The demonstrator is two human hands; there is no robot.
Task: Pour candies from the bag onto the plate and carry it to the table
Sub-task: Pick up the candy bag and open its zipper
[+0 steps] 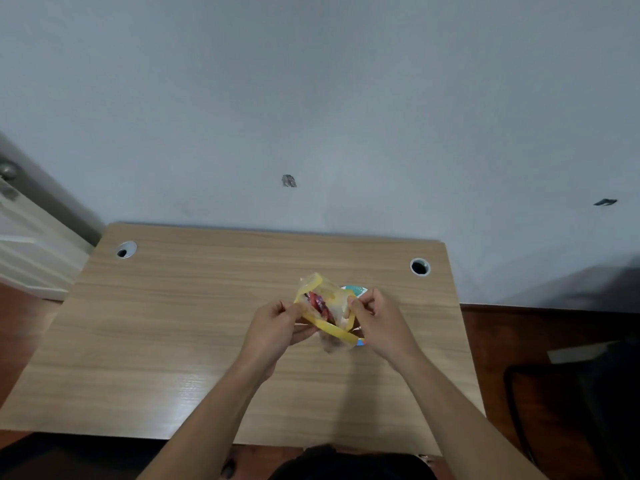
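A clear candy bag (327, 306) with a yellow rim hangs over the wooden desk (173, 323), its mouth pulled wide. Red and purple wrapped candies (318, 304) show inside it. My left hand (277, 327) pinches the left edge of the mouth and my right hand (377, 320) pinches the right edge. A white plate (355, 290) with a teal pattern lies on the desk just behind and under the bag, mostly hidden by the bag and my right hand.
The desk stands against a pale wall and has two round cable holes, one at the back left (125, 250) and one at the back right (419, 266). A dark chair (571, 410) is at the right, a white door (31, 237) at the left.
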